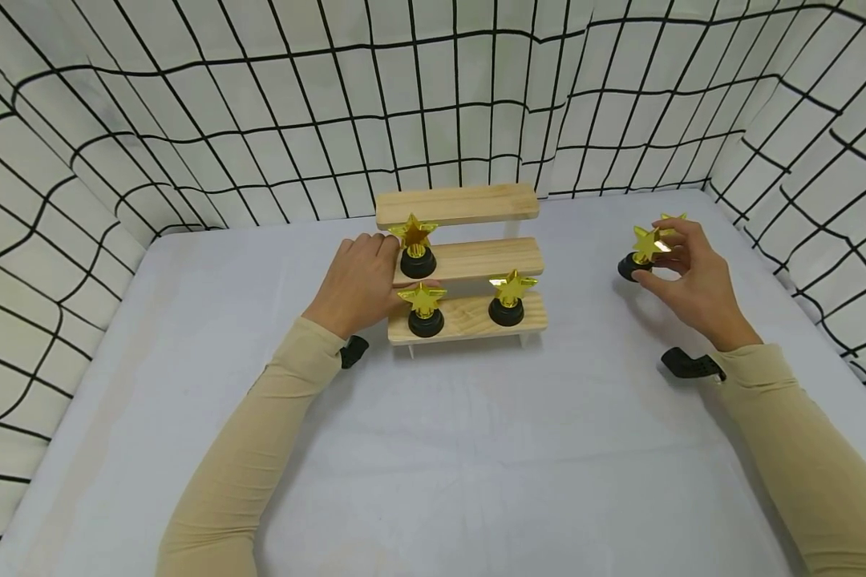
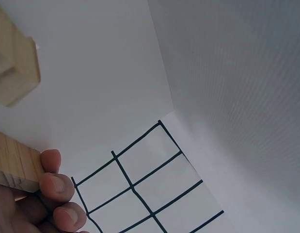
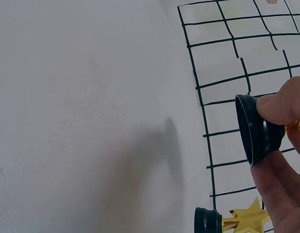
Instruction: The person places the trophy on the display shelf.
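Tan sleeves [image 1: 281, 433], two of them, lie nearest the head camera, reaching forward over a white tabletop [image 1: 476, 465]. Hands well apart. Left hand [image 1: 361, 276]: fingers curled round the left end of a tiered wooden stand [image 1: 487, 260]; left wrist view shows fingertips against a plank end. Right hand [image 1: 696, 276]: pinches a star trophy [image 1: 644, 250] by its black base, thumb and fingers on opposite sides. Base is lifted; right wrist view shows its hollow underside off the tabletop. Governing relation (judged): stand lies leftward of the right hand, well apart from it, and touches the left hand; the pinched trophy sits at the right hand only. Long axis of the planks runs from the left hand's side toward the right hand's; the trophy's is near upright, slightly tilted, star up. Counts: stand, one; planks, three; trophies, five. Of these, one pinched; a spare trophy [image 3: 210, 221] just beyond the right hand, mostly hidden in the head view; three on the stand: a middle-tier trophy [image 1: 417, 252] just beside the left hand, two lower-tier trophies [image 1: 509, 298], one near that hand, one farther right.
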The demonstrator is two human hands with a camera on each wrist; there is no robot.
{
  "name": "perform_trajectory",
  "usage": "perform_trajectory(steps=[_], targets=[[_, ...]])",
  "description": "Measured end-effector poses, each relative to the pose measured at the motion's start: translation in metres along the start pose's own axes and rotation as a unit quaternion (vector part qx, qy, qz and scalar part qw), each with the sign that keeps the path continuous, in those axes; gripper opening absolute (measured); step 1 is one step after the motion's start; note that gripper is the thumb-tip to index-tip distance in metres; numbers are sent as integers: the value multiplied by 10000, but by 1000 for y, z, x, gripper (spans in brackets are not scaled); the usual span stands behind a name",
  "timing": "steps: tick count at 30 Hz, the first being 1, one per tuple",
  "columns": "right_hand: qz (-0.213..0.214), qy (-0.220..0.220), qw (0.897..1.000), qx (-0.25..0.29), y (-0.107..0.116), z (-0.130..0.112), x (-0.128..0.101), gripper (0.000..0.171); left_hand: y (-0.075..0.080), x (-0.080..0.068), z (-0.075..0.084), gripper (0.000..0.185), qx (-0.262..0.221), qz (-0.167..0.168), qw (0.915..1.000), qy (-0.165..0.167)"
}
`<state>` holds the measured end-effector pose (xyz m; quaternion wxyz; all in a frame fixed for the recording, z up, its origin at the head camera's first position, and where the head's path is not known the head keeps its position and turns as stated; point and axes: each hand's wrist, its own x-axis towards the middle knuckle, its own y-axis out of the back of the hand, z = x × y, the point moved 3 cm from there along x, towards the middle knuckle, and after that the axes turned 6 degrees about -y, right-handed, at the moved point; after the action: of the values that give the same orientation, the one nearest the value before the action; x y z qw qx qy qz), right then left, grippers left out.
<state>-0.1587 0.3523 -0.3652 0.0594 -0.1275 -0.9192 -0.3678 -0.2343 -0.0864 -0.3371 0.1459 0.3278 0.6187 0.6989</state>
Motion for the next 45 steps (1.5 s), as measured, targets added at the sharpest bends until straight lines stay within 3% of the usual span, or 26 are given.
perform_trajectory(steps=[14,26,45], targets=[[-85,721,9966,390,-1,-26,-3,79,0,0,0,81,72,34,10000,-25],[-164,927,9952,285,-2,-43,-3,80,2,-1,1,81,154,45,9998,-96],[-284,1383,9883,585,-4,-67,-2,82,2,-1,1,82,98,65,9999,-31]])
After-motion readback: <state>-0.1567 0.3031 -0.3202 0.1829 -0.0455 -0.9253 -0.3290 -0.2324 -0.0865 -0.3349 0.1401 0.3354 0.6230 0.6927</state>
